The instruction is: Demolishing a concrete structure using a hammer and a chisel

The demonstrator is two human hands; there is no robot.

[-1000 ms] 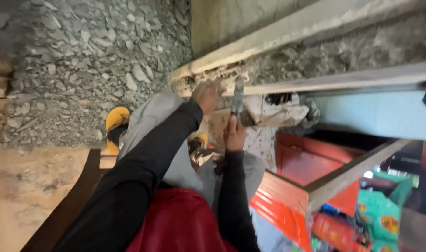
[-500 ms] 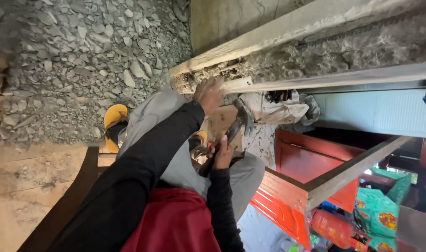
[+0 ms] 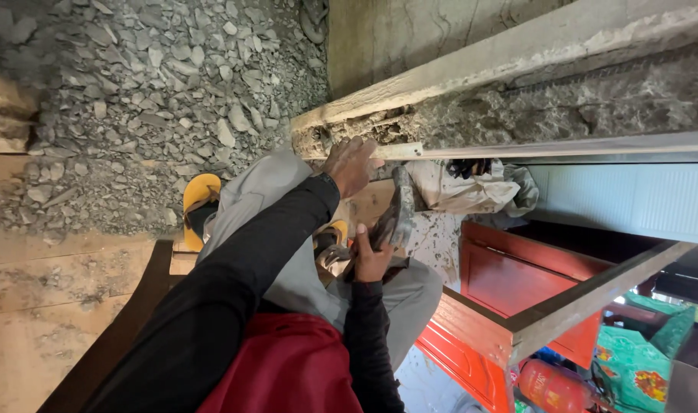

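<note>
Hammer, dark and blurred, gripped low on its handle by right hand, fingers wrapped tight around it, head raised toward the broken end of concrete beam. Left hand stretched out on a black sleeve, fingers spread and bent, resting against crumbled concrete at the beam's end, just beside a thin pale strip running along the beam's edge; holding nothing, as far as can be seen, though whether any fingertip pinches something small cannot be told. Hammer well clear of the left hand, between it and the lap, over a patch of pale board. Below the arms, grey trousers with knees drawn up, a red garment at the bottom edge. Yellow sandal by the left leg, on loose grey stone chips spreading over the upper left. Wooden planks at the lower left, a dark curved wooden piece lying over them. Crumpled pale sack just right of the hammer, under the beam. Orange-red wooden frame lower right, a grey bar crossing it, a red cylinder and green patterned cloth beyond.
</note>
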